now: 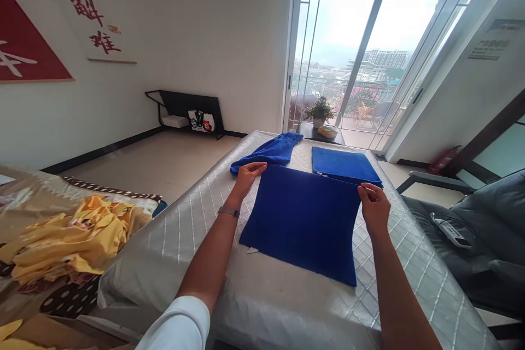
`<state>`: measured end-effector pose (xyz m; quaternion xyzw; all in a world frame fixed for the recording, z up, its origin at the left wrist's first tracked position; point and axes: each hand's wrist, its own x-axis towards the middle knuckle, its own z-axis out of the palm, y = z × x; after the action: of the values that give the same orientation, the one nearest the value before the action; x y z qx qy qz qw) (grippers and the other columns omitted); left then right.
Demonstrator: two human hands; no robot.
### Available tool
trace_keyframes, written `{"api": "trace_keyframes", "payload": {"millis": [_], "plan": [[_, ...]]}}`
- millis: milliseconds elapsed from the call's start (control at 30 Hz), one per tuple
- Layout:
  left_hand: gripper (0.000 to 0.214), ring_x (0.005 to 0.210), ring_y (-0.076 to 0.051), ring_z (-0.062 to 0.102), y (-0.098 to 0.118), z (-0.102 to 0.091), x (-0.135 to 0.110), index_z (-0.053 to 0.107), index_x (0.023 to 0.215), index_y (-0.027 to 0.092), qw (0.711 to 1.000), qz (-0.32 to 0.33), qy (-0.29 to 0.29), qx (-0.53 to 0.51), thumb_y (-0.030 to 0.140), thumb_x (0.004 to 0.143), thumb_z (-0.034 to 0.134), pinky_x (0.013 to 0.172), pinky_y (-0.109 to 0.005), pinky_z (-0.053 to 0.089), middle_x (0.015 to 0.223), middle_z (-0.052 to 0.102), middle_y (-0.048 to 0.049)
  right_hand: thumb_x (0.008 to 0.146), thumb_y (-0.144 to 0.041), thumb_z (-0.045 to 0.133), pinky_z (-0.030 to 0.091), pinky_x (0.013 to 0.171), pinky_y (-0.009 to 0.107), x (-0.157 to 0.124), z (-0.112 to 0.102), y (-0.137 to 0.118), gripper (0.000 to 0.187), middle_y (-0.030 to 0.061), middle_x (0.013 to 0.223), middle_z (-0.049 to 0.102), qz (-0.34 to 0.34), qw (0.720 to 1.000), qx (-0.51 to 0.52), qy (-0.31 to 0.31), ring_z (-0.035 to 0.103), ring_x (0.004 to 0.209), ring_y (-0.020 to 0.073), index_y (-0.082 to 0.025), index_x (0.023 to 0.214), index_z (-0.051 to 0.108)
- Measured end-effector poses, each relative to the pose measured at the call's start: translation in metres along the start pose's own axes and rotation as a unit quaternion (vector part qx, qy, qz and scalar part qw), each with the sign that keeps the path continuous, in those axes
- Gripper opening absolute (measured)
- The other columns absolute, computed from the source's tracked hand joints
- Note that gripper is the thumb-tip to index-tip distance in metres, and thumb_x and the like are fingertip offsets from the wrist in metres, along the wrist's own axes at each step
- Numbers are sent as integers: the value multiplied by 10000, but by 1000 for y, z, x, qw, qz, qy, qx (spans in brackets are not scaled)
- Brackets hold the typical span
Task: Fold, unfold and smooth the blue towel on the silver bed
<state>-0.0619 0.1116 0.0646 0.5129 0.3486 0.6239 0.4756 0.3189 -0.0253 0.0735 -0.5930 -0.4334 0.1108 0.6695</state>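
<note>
A blue cloth (305, 219), looking like a towel, is stretched between my hands above a bed-like surface with a silvery quilted cover (197, 208). My left hand (249, 178) pinches its upper left corner, and my right hand (374, 208) pinches the upper right corner. A small white tag shows at the lower left edge of the cloth. Beyond it, a flat stack of folded blue cloth (344, 165) lies on the right. On the left, a crumpled blue cloth (270, 150) rests near the far edge, partly behind my left hand.
Yellow clothing (86, 229) is heaped at the left. A dark armchair (484, 224) with a white power strip (451, 229) stands at the right. Past the far end are a small table (314, 132) with a potted plant (320, 111), and a glass sliding door (348, 27).
</note>
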Motion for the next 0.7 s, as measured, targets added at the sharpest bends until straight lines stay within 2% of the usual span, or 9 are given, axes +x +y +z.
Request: {"api": "trace_keyframes", "payload": {"millis": [200, 433, 567, 700], "plan": [[453, 975, -239, 714, 8, 2, -1, 809, 917, 204, 999, 25, 37, -21, 445, 558, 948, 985, -405, 521, 946, 792, -52, 799, -600, 713, 559, 885, 405, -4, 1, -11, 528, 62, 930, 773, -36, 999, -12, 19, 725, 923, 238, -203, 1147, 737], [463, 1006, -250, 711, 14, 7, -5, 805, 941, 211, 997, 56, 61, 1, 476, 580, 925, 975, -411, 530, 987, 789, -57, 822, -572, 717, 557, 966, 451, -10, 3, -21, 461, 86, 1026, 777, -66, 996, 19, 51, 730, 998, 259, -195, 1086, 749], [408, 1006, -239, 715, 28, 12, -10, 806, 933, 221, 994, 87, 72, -8, 456, 617, 912, 978, -395, 532, 984, 791, -49, 850, -540, 708, 550, 993, 466, -12, 0, -33, 410, 84, 1063, 771, -107, 991, 36, 72, 724, 1025, 252, -202, 1083, 736], [362, 958, -217, 722, 55, 17, -19, 804, 917, 224, 985, 131, 107, -21, 433, 639, 908, 928, -362, 554, 941, 788, -34, 879, -534, 677, 562, 979, 477, -21, -3, -68, 381, 72, 1047, 770, -154, 982, 24, 103, 723, 1022, 250, -203, 1061, 726]]}}
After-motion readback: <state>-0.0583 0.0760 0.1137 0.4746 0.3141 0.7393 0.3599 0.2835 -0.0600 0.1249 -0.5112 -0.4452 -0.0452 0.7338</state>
